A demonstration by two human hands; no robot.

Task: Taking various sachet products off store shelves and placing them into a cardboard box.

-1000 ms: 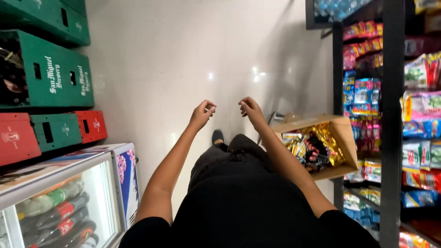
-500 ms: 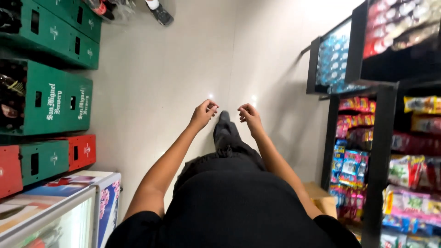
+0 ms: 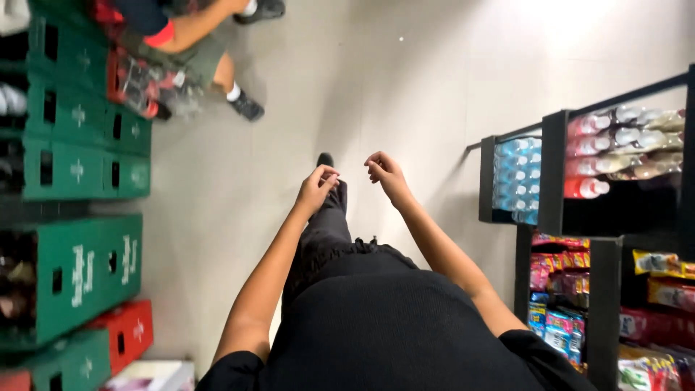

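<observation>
Both my arms reach out in front of me over a pale tiled floor (image 3: pixel 405 80) in a shop aisle. My left hand (image 3: pixel 316 187) is loosely curled with nothing in it. Beside it, a short gap away, my right hand (image 3: pixel 384 171) is also loosely curled and holds nothing. Below the hands I see my black clothes and one black shoe (image 3: pixel 326 160) stepping forward. Neither hand touches any shelf or crate.
Green bottle crates (image 3: pixel 79 268) and red crates (image 3: pixel 130 333) are stacked along the left. Black shelves (image 3: pixel 554 174) with bottled drinks (image 3: pixel 515 177) and snack packets (image 3: pixel 557 271) stand on the right. Another person (image 3: pixel 190 36) crouches at the crates, top left.
I have walked forward down the aisle. The cardboard box of snacks and the cooler have dropped out of view; the drink shelves and a crouching person have come into view. My hands stay empty.
</observation>
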